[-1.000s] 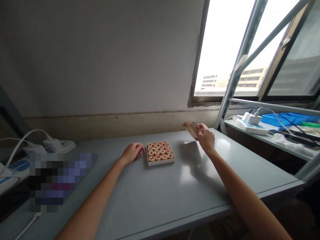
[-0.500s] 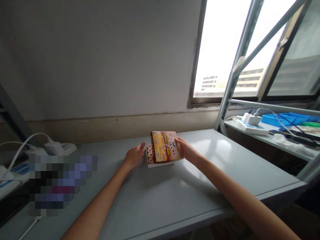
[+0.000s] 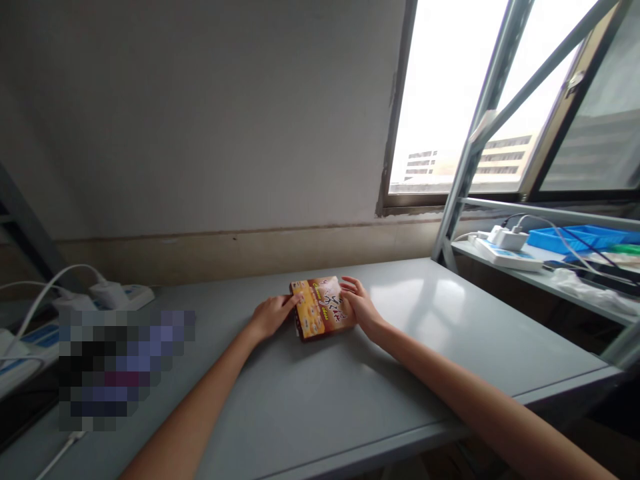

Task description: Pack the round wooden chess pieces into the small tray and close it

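A printed brown-and-yellow Chinese chess box lid (image 3: pixel 323 310) sits over the chess box on the grey table, slightly skewed. A thin strip of the pale box base shows at its lower left corner. The chess pieces are hidden beneath the lid. At its left edge is my left hand (image 3: pixel 271 317), with the thumb on top of the lid and the fingers along the side. My right hand (image 3: pixel 364 310) grips the right edge, its thumb on the lid and its fingers bent along the far right side.
The grey table (image 3: pixel 280 413) runs back to a wall. Power strips with white plugs (image 3: pixel 107 293) and a pixelated patch (image 3: pixel 125 367) are at left. On the right, a shelf behind a metal post (image 3: pixel 453 207) carries a blue tray (image 3: pixel 570 239), cables and a crumpled white bag (image 3: pixel 590 290).
My right hand has brought the lid from the right over the open box of chess pieces and lowered it. My left hand has moved onto the lid's left edge.
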`<state>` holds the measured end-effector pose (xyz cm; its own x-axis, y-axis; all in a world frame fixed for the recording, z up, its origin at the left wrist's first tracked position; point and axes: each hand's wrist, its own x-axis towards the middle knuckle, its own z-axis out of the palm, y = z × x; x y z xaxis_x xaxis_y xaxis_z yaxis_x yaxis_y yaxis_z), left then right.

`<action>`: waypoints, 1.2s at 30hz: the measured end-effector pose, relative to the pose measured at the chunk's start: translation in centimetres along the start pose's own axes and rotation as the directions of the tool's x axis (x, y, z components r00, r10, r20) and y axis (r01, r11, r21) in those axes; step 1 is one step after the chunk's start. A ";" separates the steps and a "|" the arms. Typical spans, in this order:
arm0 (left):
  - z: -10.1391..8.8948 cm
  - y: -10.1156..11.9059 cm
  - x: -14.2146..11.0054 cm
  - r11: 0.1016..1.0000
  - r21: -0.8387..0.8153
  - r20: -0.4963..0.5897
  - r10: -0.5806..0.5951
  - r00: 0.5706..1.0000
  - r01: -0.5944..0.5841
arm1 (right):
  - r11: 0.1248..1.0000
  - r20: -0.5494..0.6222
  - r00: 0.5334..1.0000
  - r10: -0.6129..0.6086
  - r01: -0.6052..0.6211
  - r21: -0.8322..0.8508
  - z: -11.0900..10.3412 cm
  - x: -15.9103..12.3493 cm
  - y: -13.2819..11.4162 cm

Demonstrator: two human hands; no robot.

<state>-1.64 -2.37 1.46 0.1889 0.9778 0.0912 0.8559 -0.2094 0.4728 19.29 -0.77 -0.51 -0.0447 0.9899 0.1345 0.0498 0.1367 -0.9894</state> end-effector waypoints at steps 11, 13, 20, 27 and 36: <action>0.9 0.8 0.1 0.963 0.253 -0.137 -0.055 0.989 0.088 | 0.950 0.139 0.989 -0.055 0.095 -0.296 0.6 0.6 0.7; 1.2 1.1 0.1 0.949 0.292 -0.166 -0.071 0.984 0.118 | 0.939 0.126 0.990 -0.069 0.107 -0.326 0.8 0.9 0.8; 1.7 1.0 0.4 0.939 0.275 -0.241 -0.140 0.960 0.206 | 0.866 0.122 0.989 -0.078 0.128 -0.484 1.0 2.1 1.0; 2.9 -0.4 1.2 0.962 0.185 -0.323 -0.131 0.937 0.199 | 0.821 0.104 0.994 -0.039 0.091 -0.563 2.0 3.1 1.3; 3.3 -0.4 1.6 0.962 0.203 -0.273 -0.123 0.954 0.182 | 0.710 0.128 0.992 -0.016 0.101 -0.697 2.1 2.1 1.2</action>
<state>-0.09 -0.81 -1.51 -0.0567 0.9618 0.2679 0.9556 -0.0254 0.2935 17.14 1.35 -1.51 -0.1727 0.9746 0.1423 0.7266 0.2236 -0.6497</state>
